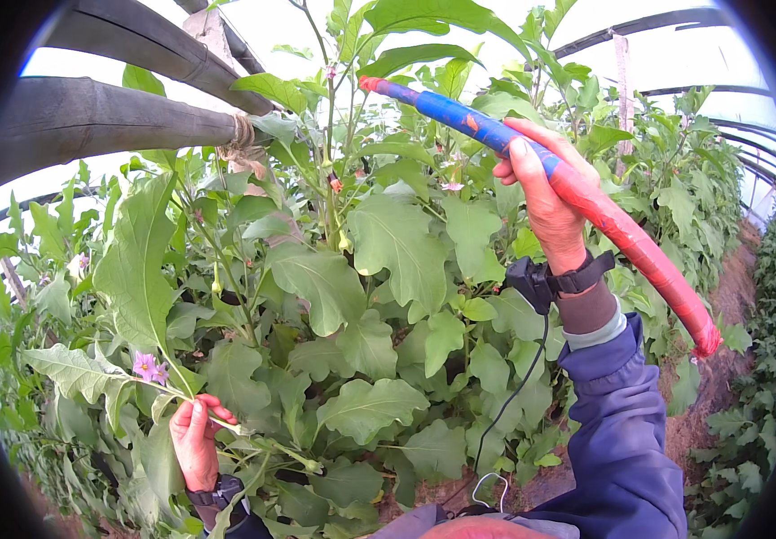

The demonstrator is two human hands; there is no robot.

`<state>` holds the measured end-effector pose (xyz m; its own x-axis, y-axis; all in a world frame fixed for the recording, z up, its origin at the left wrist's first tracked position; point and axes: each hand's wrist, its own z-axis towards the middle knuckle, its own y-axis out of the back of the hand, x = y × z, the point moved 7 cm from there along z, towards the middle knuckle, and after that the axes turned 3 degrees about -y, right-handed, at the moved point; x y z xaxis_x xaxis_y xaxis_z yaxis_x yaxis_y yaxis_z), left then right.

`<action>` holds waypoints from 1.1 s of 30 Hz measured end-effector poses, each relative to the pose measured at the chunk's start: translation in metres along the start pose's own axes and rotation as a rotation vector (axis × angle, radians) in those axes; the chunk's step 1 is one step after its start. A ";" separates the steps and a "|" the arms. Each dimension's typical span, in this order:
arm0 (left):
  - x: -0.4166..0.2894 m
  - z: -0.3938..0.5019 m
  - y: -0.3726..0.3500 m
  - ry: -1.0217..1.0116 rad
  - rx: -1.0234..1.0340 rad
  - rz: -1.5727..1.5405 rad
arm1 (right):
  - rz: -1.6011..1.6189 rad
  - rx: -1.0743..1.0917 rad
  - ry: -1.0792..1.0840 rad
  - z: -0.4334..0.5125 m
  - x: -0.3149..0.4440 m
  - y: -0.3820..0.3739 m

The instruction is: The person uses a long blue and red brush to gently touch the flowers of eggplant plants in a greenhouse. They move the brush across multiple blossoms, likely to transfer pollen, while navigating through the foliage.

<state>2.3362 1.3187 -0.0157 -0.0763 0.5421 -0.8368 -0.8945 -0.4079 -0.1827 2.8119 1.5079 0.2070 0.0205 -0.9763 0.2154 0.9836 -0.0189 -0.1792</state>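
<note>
My left hand (195, 441), low on the left, pinches a leafy eggplant shoot (176, 391) between thumb and fingers. Pale purple flowers (150, 368) and large leaves spread from this shoot. Raised at the upper right, my right hand (550, 195) grips a long, slightly curved stick (637, 246) wrapped in red and blue tape. The stick slants from the upper middle down to the right, and its contents or core are hidden by the tape. Between my hands stand dense eggplant plants (388, 242) with broad lobed leaves and an orange-brown withered flower (335, 183).
Thick bamboo poles (112, 118) jut in from the upper left, bound with twine (243, 138) to a post. A black cable (512, 394) hangs from my right wrist strap (580, 276). Along the right runs a soil path (704, 397), beside more foliage. Curved greenhouse ribs (644, 28) arch overhead.
</note>
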 end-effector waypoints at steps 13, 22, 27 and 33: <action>-0.003 -0.018 0.001 0.012 -0.080 0.019 | 0.219 -0.042 0.300 0.126 0.004 -0.093; 0.001 -0.012 0.014 0.022 -0.065 0.008 | -0.002 -0.009 0.410 0.140 0.005 -0.126; 0.001 -0.013 0.020 0.003 -0.045 0.009 | 0.052 -0.006 0.161 0.127 -0.010 -0.121; 0.008 -0.013 0.028 0.006 -0.045 -0.031 | 0.185 -0.056 0.103 0.043 -0.007 -0.072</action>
<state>2.3159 1.3020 -0.0338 -0.0460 0.5510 -0.8332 -0.8760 -0.4232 -0.2315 2.7487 1.5256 0.2595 0.1784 -0.9811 0.0755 0.9532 0.1532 -0.2606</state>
